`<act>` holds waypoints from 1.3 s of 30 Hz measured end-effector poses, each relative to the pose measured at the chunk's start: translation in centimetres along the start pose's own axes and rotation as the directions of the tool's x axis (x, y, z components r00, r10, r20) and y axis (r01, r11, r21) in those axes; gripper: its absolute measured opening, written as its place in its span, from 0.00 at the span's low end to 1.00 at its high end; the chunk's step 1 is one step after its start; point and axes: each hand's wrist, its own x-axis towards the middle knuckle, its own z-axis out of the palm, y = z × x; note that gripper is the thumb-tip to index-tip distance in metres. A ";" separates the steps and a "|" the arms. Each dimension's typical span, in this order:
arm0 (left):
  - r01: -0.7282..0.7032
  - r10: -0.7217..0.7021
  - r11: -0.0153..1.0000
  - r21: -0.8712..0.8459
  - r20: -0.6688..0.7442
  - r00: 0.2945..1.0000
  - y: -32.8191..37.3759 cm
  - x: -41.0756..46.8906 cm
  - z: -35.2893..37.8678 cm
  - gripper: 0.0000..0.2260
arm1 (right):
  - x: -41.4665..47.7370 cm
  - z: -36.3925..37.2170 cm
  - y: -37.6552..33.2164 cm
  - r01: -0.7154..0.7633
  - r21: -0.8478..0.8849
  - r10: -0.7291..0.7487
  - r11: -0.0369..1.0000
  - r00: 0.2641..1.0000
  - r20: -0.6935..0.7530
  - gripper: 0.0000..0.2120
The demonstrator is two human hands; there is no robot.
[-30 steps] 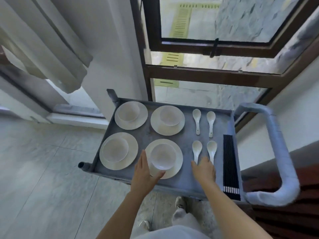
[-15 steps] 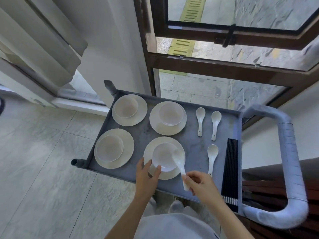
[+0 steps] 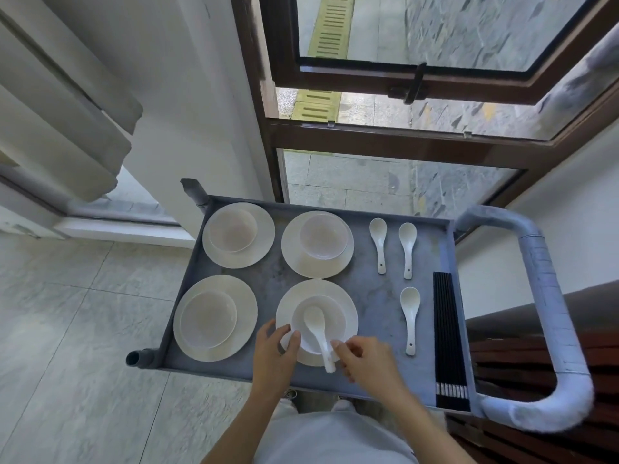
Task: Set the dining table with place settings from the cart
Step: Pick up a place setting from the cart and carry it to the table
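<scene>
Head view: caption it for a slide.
Right hand rests a spoon in the near bowl on the cart; left hand steadies it.

spoon (image 3: 318, 333) handle end: under right hand (image 3: 365, 361) | forearms: cut off

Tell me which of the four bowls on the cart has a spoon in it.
The near-right bowl, on the plate closest to both hands. A white spoon rests in it; the other three bowls are empty.

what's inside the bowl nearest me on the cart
A white spoon lies in the bowl, handle over the near rim. The right hand covers the handle's tip.
</scene>
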 end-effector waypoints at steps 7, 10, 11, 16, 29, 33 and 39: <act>-0.047 0.043 0.995 0.086 0.046 0.998 0.5 0.0 -1.1 0.15 | -1.5 -5.5 7.7 -0.259 -0.015 0.199 0.966 0.775 -0.600 0.13; -0.161 0.171 0.977 0.140 -0.065 0.983 2.2 -0.8 -1.3 0.17 | -1.7 -6.9 9.4 -0.365 -0.037 0.276 0.930 0.763 -0.585 0.17; -0.242 0.253 0.963 0.121 -0.092 0.963 3.2 -1.0 -1.1 0.15 | -1.7 -7.0 9.6 -0.373 -0.047 0.280 0.927 0.767 -0.577 0.18; -0.470 0.471 0.880 -0.064 0.240 0.849 9.5 -2.5 3.6 0.05 | -1.5 -7.1 9.0 -0.421 -0.074 0.307 0.904 0.760 -0.573 0.15; -0.172 0.077 0.980 0.098 0.608 0.790 15.6 -3.0 18.5 0.19 | -1.0 -7.1 8.9 -0.490 -0.099 0.373 0.866 0.765 -0.525 0.08; -0.032 -0.013 0.997 0.065 0.603 0.797 14.8 -3.0 19.3 0.21 | -0.4 -7.1 8.6 -0.492 -0.119 0.372 0.862 0.775 -0.511 0.10; 0.015 -0.043 0.998 0.056 0.540 0.841 14.1 -3.0 19.8 0.17 | 0.7 -7.6 7.9 -0.482 -0.135 0.376 0.866 0.804 -0.461 0.11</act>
